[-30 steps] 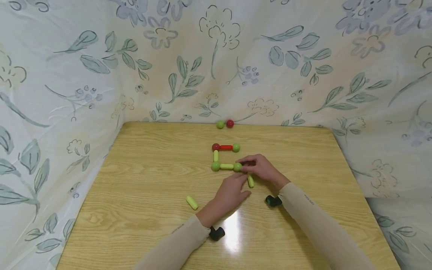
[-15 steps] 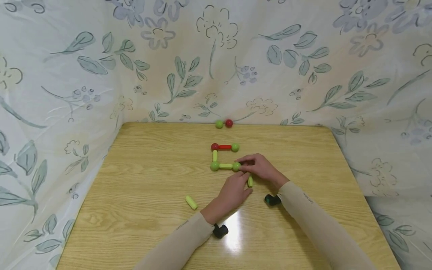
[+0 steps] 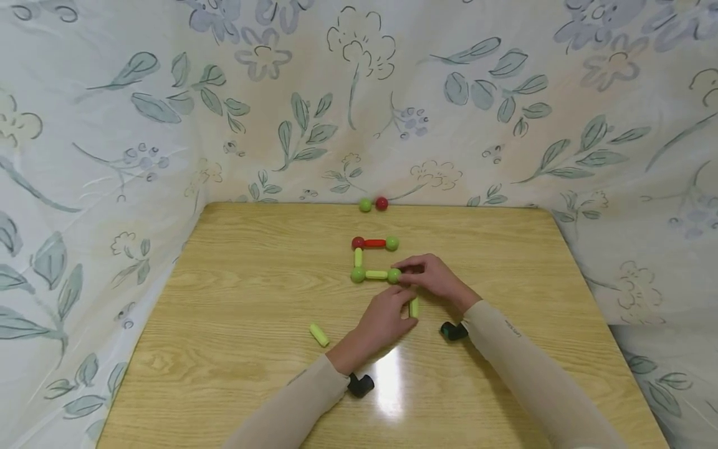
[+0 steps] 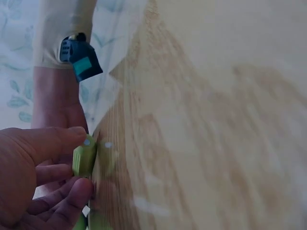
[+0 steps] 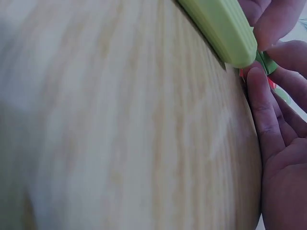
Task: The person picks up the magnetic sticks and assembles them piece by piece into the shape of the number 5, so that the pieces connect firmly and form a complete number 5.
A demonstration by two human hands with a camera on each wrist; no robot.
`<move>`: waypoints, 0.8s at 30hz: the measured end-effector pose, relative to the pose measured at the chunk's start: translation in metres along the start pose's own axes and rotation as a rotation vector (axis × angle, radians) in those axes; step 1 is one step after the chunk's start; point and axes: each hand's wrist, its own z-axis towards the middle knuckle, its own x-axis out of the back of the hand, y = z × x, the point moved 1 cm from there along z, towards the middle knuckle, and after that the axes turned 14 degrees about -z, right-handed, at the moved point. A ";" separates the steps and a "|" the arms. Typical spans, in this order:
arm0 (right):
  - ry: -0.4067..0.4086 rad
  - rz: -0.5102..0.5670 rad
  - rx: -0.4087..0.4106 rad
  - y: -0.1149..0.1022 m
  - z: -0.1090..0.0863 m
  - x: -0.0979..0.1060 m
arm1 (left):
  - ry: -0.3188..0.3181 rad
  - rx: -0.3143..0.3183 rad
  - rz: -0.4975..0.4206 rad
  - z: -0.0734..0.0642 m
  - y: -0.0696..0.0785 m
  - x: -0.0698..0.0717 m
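In the head view, my left hand (image 3: 384, 318) holds a light green stick (image 3: 414, 307) between thumb and fingers. The left wrist view shows the same stick (image 4: 84, 158) there, its end facing that camera. My right hand (image 3: 437, 280) pinches a green ball (image 3: 395, 275) at the right end of a flat figure of balls and sticks. A yellow-green stick (image 3: 376, 275) joins this ball to another green ball (image 3: 358, 274). From there a second yellow-green stick (image 3: 358, 257) runs to a dark red ball (image 3: 358, 243), and a red stick (image 3: 374, 243) leads to a green ball (image 3: 392, 243).
One loose light green stick (image 3: 319, 335) lies left of my left forearm. A green ball (image 3: 365, 205) and a red ball (image 3: 381, 204) stand at the back edge of the wooden table (image 3: 252, 262). Patterned cloth (image 3: 359, 125) hangs behind.
The light green stick by my left hand has turned from slanted to nearly straight and slid slightly toward me. My left thumb now meets its near end. My right hand stays at the ball.
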 end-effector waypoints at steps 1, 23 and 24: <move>0.001 -0.001 -0.002 0.000 0.000 0.000 | -0.002 0.007 -0.015 0.000 -0.001 0.001; 0.001 0.036 -0.019 -0.002 0.001 0.000 | 0.101 0.052 -0.215 -0.008 -0.019 0.020; 0.003 0.036 -0.020 -0.002 0.001 0.000 | 0.114 0.055 -0.229 -0.009 -0.021 0.022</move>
